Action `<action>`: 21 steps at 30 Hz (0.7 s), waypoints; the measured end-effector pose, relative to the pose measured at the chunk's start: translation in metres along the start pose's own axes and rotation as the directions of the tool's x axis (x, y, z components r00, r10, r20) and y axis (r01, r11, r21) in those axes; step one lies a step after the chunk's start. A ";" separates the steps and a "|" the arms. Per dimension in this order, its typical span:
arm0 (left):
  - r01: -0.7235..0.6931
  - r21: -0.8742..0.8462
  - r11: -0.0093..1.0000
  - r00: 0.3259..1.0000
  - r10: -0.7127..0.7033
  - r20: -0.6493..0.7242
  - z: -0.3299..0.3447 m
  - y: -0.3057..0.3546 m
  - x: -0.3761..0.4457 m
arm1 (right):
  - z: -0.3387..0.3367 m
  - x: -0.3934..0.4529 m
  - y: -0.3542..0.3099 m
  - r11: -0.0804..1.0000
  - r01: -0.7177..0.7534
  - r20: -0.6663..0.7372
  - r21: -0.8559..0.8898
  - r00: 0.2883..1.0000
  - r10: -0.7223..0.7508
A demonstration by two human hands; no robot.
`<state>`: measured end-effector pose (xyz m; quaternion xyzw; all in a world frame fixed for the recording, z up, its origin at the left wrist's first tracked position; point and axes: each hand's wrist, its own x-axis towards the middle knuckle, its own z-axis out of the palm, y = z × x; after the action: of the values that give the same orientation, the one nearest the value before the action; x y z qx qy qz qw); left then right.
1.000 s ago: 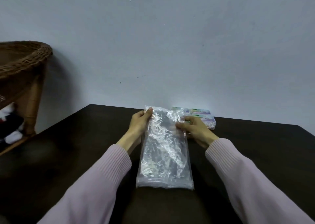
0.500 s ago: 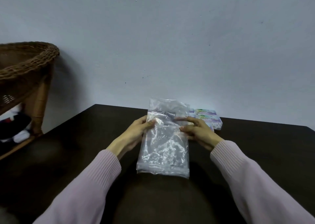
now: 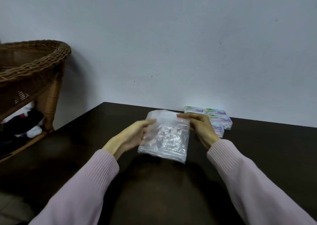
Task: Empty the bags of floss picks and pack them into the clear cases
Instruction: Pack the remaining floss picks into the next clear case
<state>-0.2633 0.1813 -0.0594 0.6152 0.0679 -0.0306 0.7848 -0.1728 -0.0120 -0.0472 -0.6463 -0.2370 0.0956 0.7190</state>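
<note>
Clear plastic bag of floss picks held above dark table, gripped at upper left edge by left hand, pinched at upper right corner by right hand. Clear cases grouped just behind right hand, near wall.

Contents of the clear bag: a pale mass behind crinkled, glaring film, single pieces not resolvable. Left hand: blurred at the fingertips, which lie partly behind the film. Right hand: covers the near ends of the clear cases (label print too small to read; count uncertain). Wicker chair: cut by the left edge. Dark and white bundle beneath it: indistinct. Both pink sleeves: run off the lower edge.
</note>
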 end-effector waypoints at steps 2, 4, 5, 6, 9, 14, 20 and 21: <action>-0.089 0.081 0.993 0.989 0.098 -0.108 -0.001 -0.001 -0.001 | 0.006 -0.002 -0.002 0.999 -0.029 0.046 0.026 0.999 0.028; -0.172 0.068 0.983 0.967 0.182 -0.179 -0.005 0.000 -0.003 | 0.012 -0.006 -0.003 0.970 -0.149 0.157 0.193 0.980 0.119; -0.204 0.055 0.978 0.961 0.210 -0.182 -0.007 0.001 -0.006 | 0.014 -0.009 -0.005 0.940 -0.230 0.220 0.254 0.960 0.175; -0.221 0.058 0.973 0.956 0.228 -0.183 -0.010 0.002 -0.007 | 0.016 -0.011 -0.007 0.923 -0.295 0.284 0.247 0.933 0.222; -0.241 0.135 0.961 0.939 0.266 -0.217 -0.021 0.005 -0.014 | 0.029 -0.011 -0.003 0.958 -0.282 0.360 0.051 0.900 0.246; -0.075 0.192 0.979 0.922 0.141 -0.360 -0.034 0.010 -0.037 | 0.060 -0.006 0.001 0.984 -0.144 0.219 0.102 0.968 0.119; -0.154 -0.423 0.893 0.922 -0.024 -0.386 -0.056 0.010 -0.064 | 0.110 -0.012 -0.004 0.999 0.035 0.085 -0.035 0.996 -0.032; -0.177 -0.431 0.885 0.921 -0.006 -0.390 -0.059 0.011 -0.069 | 0.119 -0.014 -0.003 0.985 0.105 0.111 -0.138 0.990 -0.090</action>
<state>-0.3340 0.2393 -0.0524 0.4094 0.1964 0.1415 0.8797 -0.2410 0.0864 -0.0414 -0.6780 -0.3117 0.0767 0.6613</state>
